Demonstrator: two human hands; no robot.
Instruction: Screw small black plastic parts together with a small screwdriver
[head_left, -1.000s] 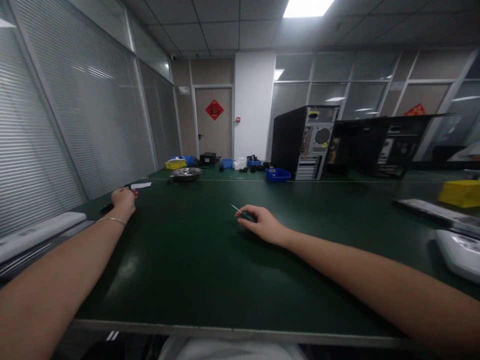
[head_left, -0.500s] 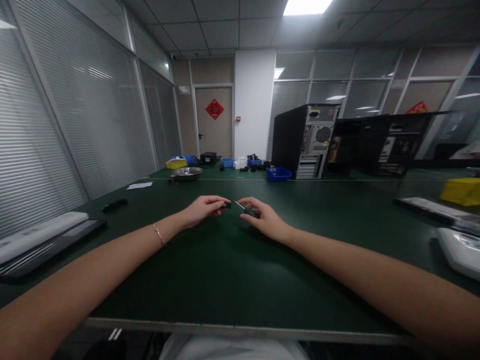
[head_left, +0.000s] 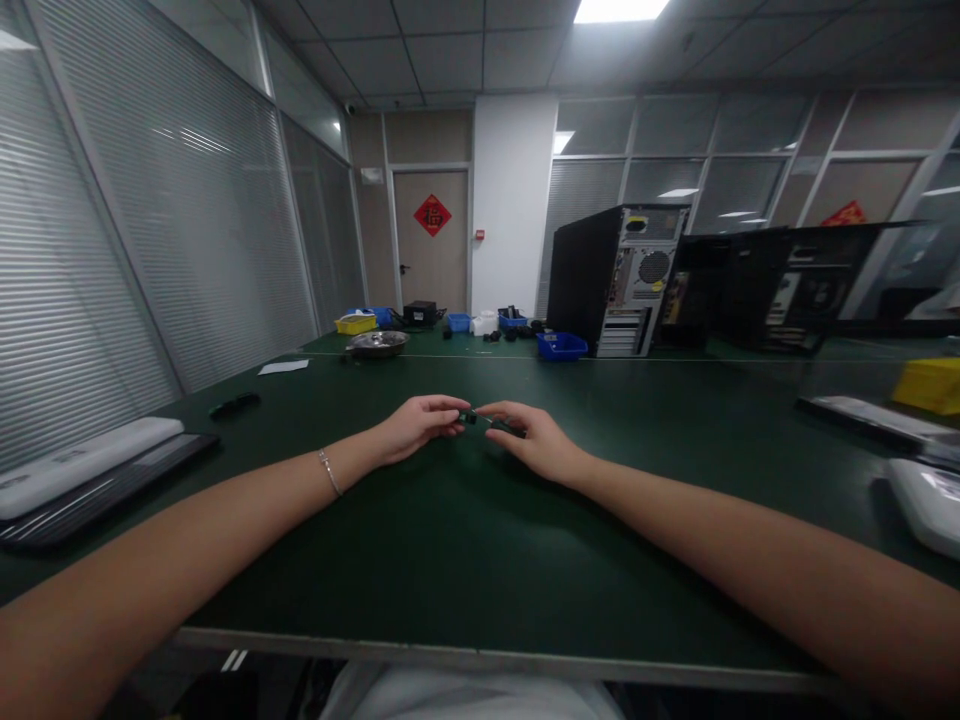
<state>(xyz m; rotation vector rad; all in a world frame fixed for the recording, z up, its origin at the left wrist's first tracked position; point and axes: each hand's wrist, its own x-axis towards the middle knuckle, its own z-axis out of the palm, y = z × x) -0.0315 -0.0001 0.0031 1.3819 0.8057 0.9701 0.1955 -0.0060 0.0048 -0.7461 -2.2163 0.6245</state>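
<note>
Where hands (head_left: 480,430) meet: small dark part (head_left: 469,417) | details indistinct

Small dark part (head_left: 469,417) pinched at left hand (head_left: 417,425) fingers (head_left: 450,405): too small and dim to identify. Screwdriver (head_left: 504,427) in right hand (head_left: 534,443): handle mostly covered by the fingers, tip not resolvable where it meets the part. White device (head_left: 926,505) at far right cut off by frame edge. Flat dark panel (head_left: 97,490) on the surface (head_left: 420,540) cut at left edge. Contents of far blue bin (head_left: 561,346) unreadable.
</note>
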